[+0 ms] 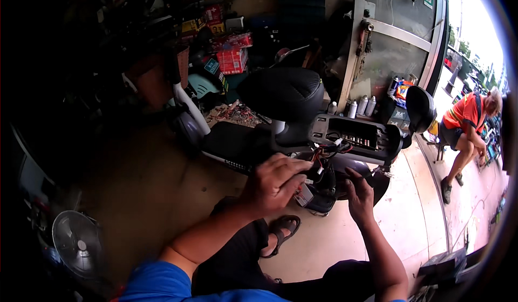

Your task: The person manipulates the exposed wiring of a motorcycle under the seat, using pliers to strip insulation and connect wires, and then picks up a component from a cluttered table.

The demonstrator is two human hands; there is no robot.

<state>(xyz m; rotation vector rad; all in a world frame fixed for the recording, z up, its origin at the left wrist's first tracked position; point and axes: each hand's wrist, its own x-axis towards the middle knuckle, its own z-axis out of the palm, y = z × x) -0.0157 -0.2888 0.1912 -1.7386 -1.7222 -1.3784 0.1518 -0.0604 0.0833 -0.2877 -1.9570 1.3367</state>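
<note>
An electric scooter [237,140] stands in front of me, its black seat [286,93] raised on a post. Behind the seat, an open black tray [345,132] shows loose wires [322,153] with white plugs. My left hand [275,183] is closed, fingertips together beside these wires. A small grey box [304,195] with red wires sits just under its fingertips; whether the hand grips it is unclear. At the scooter's rear, my right hand [360,194] is half curled near dark parts and a white plug [389,174]. What its fingers hold is hidden.
A standing fan [81,243] is at lower left. Red boxes [232,60] and small parts are heaped behind the scooter. Spray cans [361,106] stand by a glass door [391,53]. Outside at right, a person in an orange shirt [465,113] sits bent forward.
</note>
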